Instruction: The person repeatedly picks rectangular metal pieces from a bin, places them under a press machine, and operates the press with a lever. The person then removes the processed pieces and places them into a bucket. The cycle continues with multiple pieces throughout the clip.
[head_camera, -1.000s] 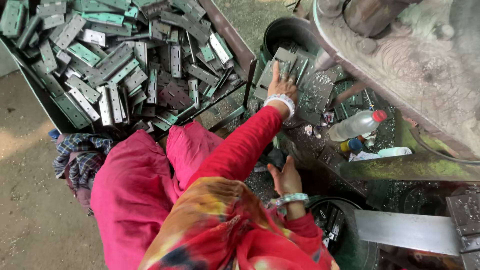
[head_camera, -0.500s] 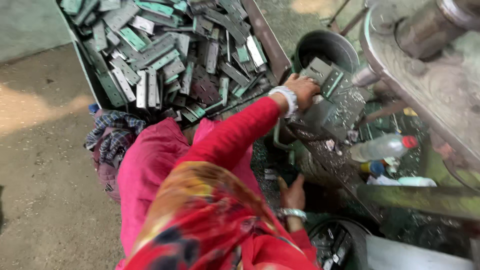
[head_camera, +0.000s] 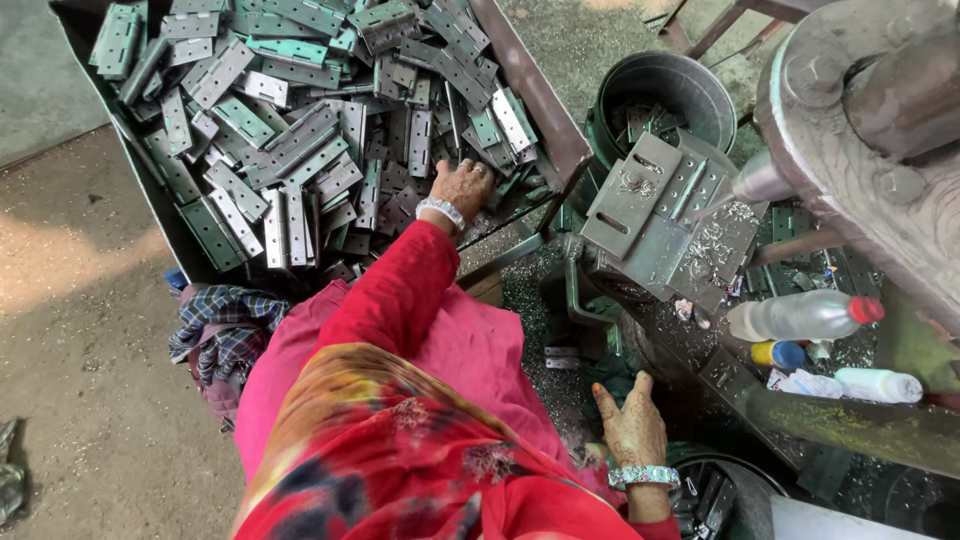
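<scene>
My left hand (head_camera: 462, 187), with a white bangle on a red-sleeved wrist, reaches into a large metal crate (head_camera: 530, 95) heaped with several grey and green metal hinges (head_camera: 300, 140). Its fingers curl down among the hinges at the pile's right edge, so I cannot see whether they grip one. My right hand (head_camera: 628, 428), wearing a beaded bracelet, lies low at the right with fingers spread. It holds nothing and sits beside the rim of a dark bucket (head_camera: 745, 480).
A metal work plate (head_camera: 650, 215) with hinges and shavings on it stands right of the crate. Behind it is a round metal bucket (head_camera: 660, 85). Plastic bottles (head_camera: 800, 315) lie by a heavy machine (head_camera: 870, 110). A checked cloth (head_camera: 225, 320) lies at left.
My left hand has moved left from the hinges on the work plate to the hinge pile in the crate. My right hand has stayed low at the right.
</scene>
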